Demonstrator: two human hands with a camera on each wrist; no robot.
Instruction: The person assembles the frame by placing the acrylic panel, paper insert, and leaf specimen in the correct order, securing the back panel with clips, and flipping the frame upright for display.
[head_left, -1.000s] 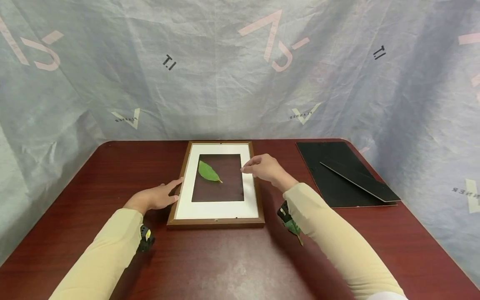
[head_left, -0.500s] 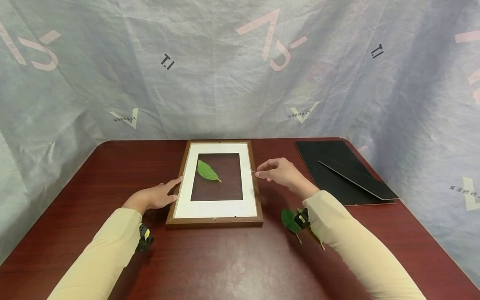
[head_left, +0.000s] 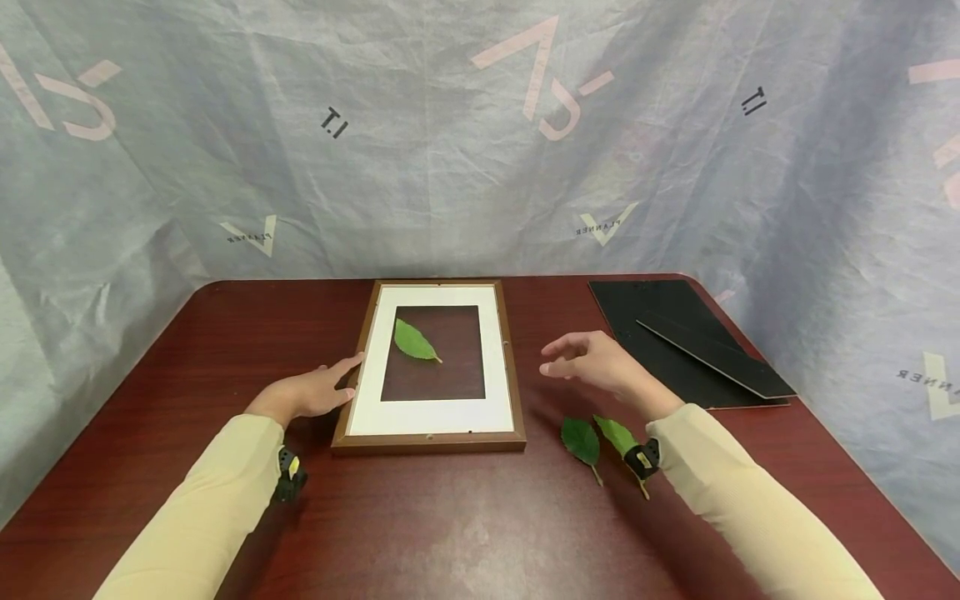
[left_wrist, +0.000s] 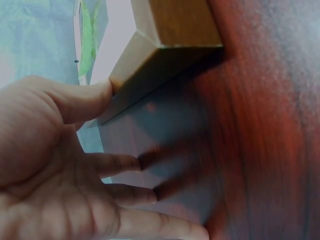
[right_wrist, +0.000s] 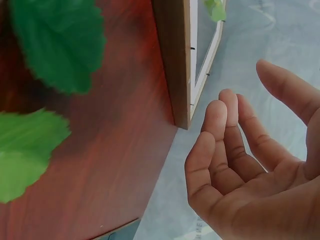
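Note:
A brown wooden picture frame (head_left: 517,417) with a white mat (head_left: 433,417) lies flat on the table. In the mat's window rests one green leaf (head_left: 414,341), stem toward the lower right. My left hand (head_left: 303,395) touches the frame's left side, thumb at its edge in the left wrist view, other fingers extended down to the tabletop. My right hand (head_left: 592,362) is over the table to the right of the frame, fingers loosely bent and holding nothing. Below it lie a dark green leaf (head_left: 580,439) and a lighter green leaf (head_left: 617,433), the latter partly covered by the wrist strap.
At the right rear lies a black backing board (head_left: 652,300) with a second, narrower-looking black panel (head_left: 712,358) tilted across it. A grey printed cloth (head_left: 435,150) hangs behind the reddish-brown table (head_left: 420,533).
My right hand has drawn away from the mat's right side, moving right and toward me, uncovering the two loose leaves. The left hand and the leaf in the window have stayed put.

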